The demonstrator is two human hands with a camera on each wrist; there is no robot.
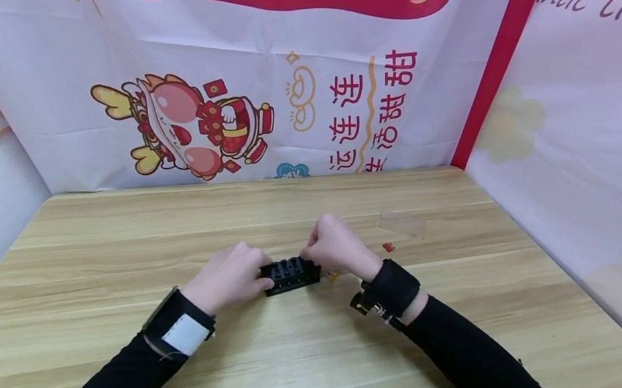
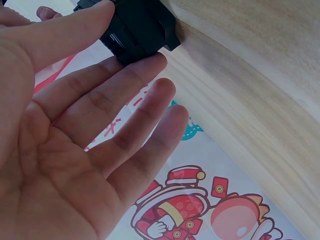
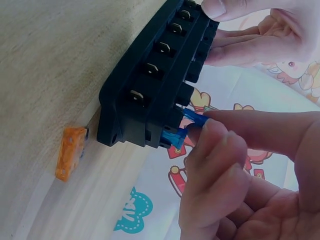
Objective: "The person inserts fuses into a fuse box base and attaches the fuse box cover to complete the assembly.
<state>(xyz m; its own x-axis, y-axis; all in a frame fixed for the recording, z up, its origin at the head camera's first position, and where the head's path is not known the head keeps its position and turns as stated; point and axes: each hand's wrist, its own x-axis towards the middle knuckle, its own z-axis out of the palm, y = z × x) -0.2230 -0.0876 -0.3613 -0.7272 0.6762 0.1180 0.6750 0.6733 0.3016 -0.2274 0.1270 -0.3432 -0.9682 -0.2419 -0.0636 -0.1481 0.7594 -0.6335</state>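
A black fuse block point(image 1: 291, 276) with a row of metal terminals lies on the wooden table. My left hand point(image 1: 231, 277) holds its left end between thumb and fingers, the other fingers extended in the left wrist view. At the opposite end, my right hand point(image 1: 339, 249) pinches a blue blade fuse point(image 3: 194, 117) between thumb and index finger, right at a slot of the block. Beside it, a second blue fuse point(image 3: 174, 137) sits in the end slot. An orange fuse point(image 3: 71, 153) lies on the table close to the block's right end.
To the right of my right hand lies a small red fuse point(image 1: 388, 247). Behind that is a clear plastic cover point(image 1: 402, 223), flat on the table point(image 1: 289, 367). A printed cloth point(image 1: 235, 23) hangs along the table's far edge, with more cloth at both sides.
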